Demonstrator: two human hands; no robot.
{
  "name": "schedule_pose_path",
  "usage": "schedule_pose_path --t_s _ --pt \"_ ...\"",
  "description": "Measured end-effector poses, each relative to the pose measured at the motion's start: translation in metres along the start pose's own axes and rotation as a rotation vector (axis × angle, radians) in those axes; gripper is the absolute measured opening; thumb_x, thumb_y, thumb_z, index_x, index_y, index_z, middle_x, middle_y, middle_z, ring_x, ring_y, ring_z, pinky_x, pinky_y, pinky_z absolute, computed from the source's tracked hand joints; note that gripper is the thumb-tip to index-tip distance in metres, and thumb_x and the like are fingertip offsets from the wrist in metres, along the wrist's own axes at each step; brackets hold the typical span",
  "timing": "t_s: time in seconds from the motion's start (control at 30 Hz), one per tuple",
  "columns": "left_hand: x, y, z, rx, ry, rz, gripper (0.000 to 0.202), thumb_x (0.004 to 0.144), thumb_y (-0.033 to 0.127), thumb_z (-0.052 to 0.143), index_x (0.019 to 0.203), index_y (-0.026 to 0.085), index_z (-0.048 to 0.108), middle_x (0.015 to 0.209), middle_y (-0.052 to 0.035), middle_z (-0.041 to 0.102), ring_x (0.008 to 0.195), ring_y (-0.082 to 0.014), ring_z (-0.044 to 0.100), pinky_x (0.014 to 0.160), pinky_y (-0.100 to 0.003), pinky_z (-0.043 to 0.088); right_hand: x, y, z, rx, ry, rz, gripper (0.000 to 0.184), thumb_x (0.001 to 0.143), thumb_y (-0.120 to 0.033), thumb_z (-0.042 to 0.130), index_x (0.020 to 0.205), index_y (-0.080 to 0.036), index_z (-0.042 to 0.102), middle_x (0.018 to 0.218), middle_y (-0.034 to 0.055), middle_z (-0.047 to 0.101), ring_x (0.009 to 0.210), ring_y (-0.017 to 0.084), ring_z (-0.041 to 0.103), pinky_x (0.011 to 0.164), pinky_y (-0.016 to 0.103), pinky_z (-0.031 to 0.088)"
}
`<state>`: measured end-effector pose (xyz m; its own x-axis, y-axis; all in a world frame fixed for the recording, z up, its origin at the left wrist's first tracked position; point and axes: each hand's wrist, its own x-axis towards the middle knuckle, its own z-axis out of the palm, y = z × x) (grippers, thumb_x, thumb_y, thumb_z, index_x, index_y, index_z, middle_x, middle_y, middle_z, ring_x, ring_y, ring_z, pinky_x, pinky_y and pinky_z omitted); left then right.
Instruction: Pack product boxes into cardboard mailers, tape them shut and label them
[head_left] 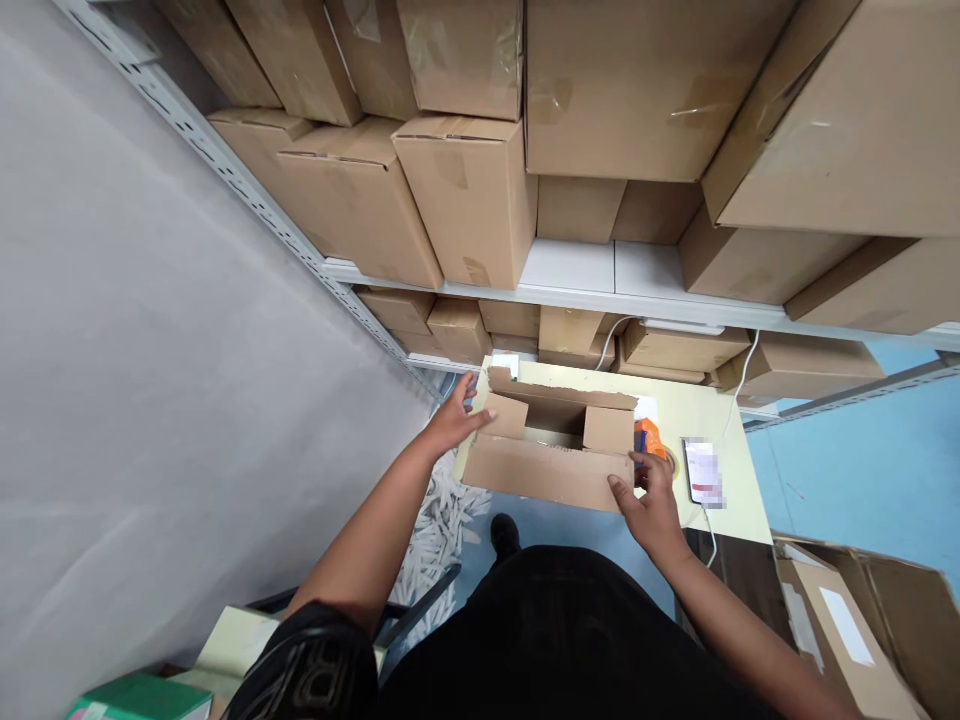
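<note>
An open cardboard box [551, 475] sits on a pale yellow table, its flaps folded outward or standing up and its inside partly visible. My left hand [455, 418] is at the box's left end, fingers spread and thumb by the left flap. At the right end, my right hand [649, 497] pinches the front flap's corner between thumb and fingers. Just beyond that hand are an orange and blue tape dispenser [649, 438] and a roll of tape [671, 461], partly covered by the fingers.
A phone [703, 472] with a white cable lies on the table [739, 500] at right. Shelves [570, 265] stacked with cardboard boxes stand ahead. A grey wall [187, 400] rises at left. White paper strips [442, 525] lie on the floor, and more cardboard [847, 620] stands lower right.
</note>
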<state>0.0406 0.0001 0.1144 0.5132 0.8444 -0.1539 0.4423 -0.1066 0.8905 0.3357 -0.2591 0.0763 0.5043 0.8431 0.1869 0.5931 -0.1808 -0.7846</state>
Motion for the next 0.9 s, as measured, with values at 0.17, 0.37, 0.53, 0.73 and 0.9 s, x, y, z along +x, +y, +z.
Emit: schedule_pose_path --t_s 0.17,0.37,0.53,0.73,0.9 --pt "0.019 0.014 0.002 -0.054 -0.015 0.214 0.058 0.098 0.061 0.051 0.135 0.016 0.059 0.139 -0.0167 0.065 0.133 -0.0259 0.059 0.114 -0.045 0.045 0.004 -0.001 0.003 -0.017 0.013 0.057 0.049 0.094 -0.051 0.063 0.132 -0.023 0.05 0.119 0.0107 0.054 0.085 0.022 0.058 0.082 0.047 0.057" --pt "-0.023 0.004 0.022 0.269 0.094 0.303 0.032 0.102 0.046 0.048 0.106 0.021 0.067 0.145 -0.013 0.062 0.142 -0.0253 0.052 0.121 -0.048 0.041 0.0 0.0 0.009 0.001 0.025 0.088 0.061 0.095 -0.05 0.063 0.145 -0.024 0.039 0.122 0.0123 0.057 0.083 0.021 0.059 0.077 0.045 0.058" --pt "-0.033 0.008 0.026 0.463 -0.037 0.278 0.039 0.102 0.038 0.051 0.134 0.018 0.057 0.164 -0.015 0.041 0.152 -0.0258 0.04 0.124 -0.048 0.038 0.007 -0.002 0.005 -0.051 -0.011 0.029 0.053 0.098 -0.049 0.06 0.142 -0.023 0.047 0.122 0.0138 0.058 0.087 0.023 0.06 0.084 0.048 0.058" --pt "-0.039 0.009 0.03 0.533 -0.033 0.261 0.047 0.104 0.034 0.044 0.148 0.018 0.05 0.168 -0.0129 0.035 0.155 -0.0251 0.035 0.125 -0.048 0.036 0.01 -0.002 0.002 -0.079 -0.015 -0.008 0.047 0.099 -0.053 0.057 0.136 -0.024 0.053 0.121 0.0141 0.06 0.087 0.024 0.061 0.084 0.049 0.058" --pt "-0.04 0.008 0.031 0.537 -0.023 0.271 0.047 0.105 0.035 0.043 0.148 0.018 0.051 0.168 -0.0123 0.036 0.154 -0.025 0.036 0.125 -0.047 0.036 0.008 0.001 0.003 -0.032 -0.046 0.04 0.051 0.098 -0.054 0.059 0.138 -0.023 0.054 0.127 0.0153 0.06 0.098 0.026 0.064 0.086 0.047 0.058"
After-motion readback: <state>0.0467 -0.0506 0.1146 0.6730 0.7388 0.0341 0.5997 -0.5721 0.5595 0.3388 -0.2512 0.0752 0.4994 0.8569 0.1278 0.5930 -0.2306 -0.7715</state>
